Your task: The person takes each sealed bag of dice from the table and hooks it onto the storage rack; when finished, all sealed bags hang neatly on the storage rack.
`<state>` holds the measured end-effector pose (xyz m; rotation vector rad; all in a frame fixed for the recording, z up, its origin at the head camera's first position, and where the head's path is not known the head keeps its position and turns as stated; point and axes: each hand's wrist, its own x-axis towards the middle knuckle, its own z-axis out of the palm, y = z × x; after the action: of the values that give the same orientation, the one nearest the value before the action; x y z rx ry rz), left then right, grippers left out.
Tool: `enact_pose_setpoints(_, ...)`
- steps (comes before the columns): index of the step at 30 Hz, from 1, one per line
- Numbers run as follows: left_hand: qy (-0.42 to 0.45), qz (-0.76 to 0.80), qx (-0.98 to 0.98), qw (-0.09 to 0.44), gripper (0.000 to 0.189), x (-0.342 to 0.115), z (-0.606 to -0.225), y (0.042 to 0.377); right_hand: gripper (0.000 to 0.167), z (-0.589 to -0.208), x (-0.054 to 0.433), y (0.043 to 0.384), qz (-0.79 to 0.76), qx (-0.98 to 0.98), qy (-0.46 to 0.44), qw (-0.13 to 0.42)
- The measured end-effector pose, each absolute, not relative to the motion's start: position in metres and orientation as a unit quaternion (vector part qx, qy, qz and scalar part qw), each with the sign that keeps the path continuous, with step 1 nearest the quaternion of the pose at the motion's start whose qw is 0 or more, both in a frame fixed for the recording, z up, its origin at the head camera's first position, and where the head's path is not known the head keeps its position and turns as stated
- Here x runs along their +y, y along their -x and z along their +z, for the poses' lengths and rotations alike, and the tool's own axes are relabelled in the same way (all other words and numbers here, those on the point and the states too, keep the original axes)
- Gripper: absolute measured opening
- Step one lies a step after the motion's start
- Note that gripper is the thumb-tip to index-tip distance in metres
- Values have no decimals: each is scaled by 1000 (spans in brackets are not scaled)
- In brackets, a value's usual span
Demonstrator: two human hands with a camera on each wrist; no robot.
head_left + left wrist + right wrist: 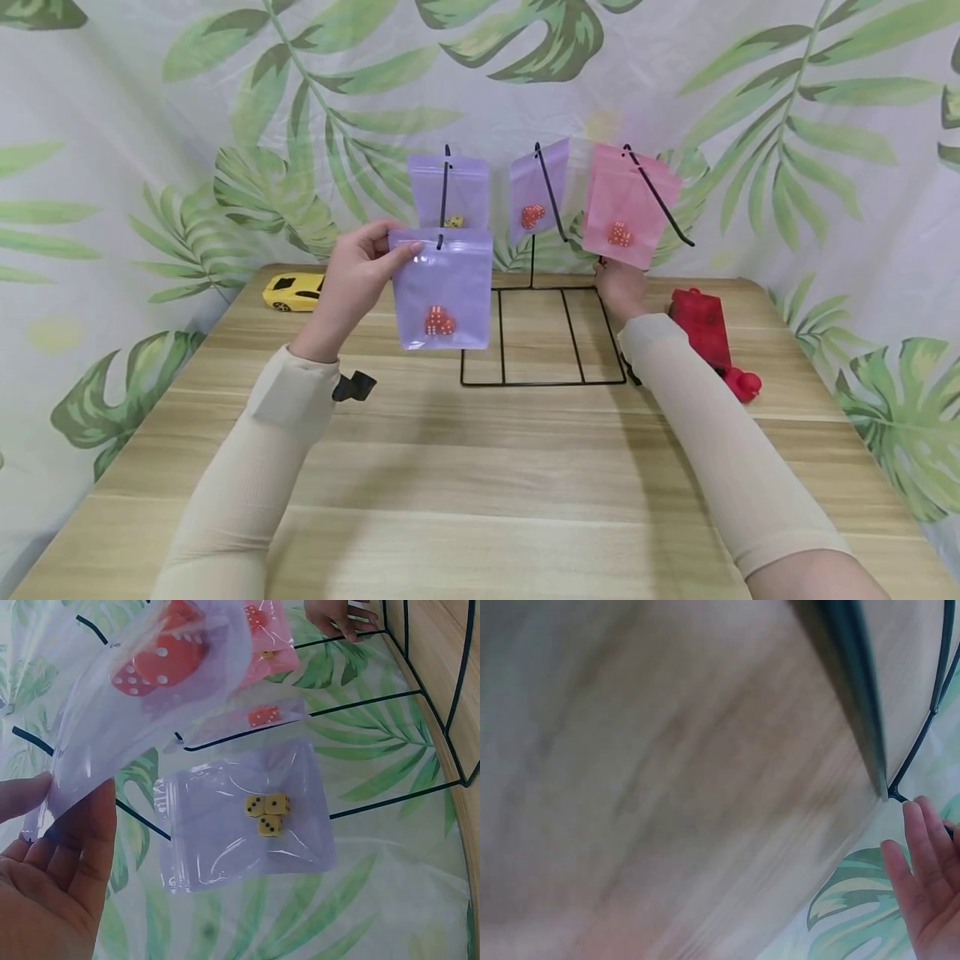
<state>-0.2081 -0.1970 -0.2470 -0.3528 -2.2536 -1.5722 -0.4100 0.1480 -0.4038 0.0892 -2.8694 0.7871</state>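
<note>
My left hand pinches the top edge of a purple zip bag with red dice inside. At the bag's top, the tip of the rack's left hook pokes out through it. Behind it, a purple bag with yellow dice hangs on the same hook. My right hand holds the black wire rack at its right upright, several fingers stretched out. A pink bag hangs over that hand, and another purple bag hangs on the middle hook.
On the wooden table, a yellow toy car stands at the back left. A red object and a small red figure lie right of the right forearm. A leaf-print cloth hangs behind the rack.
</note>
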Motion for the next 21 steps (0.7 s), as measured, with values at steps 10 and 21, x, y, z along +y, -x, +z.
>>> enact_pose_setpoints(10,93,-562,-803,177,22,-197,-244,230,26,-402,148,412,275,-960,-10,54)
enact_pose_setpoints(21,34,-571,-804,162,26,-198,-241,256,24,-403,149,411,261,-962,-25,77)
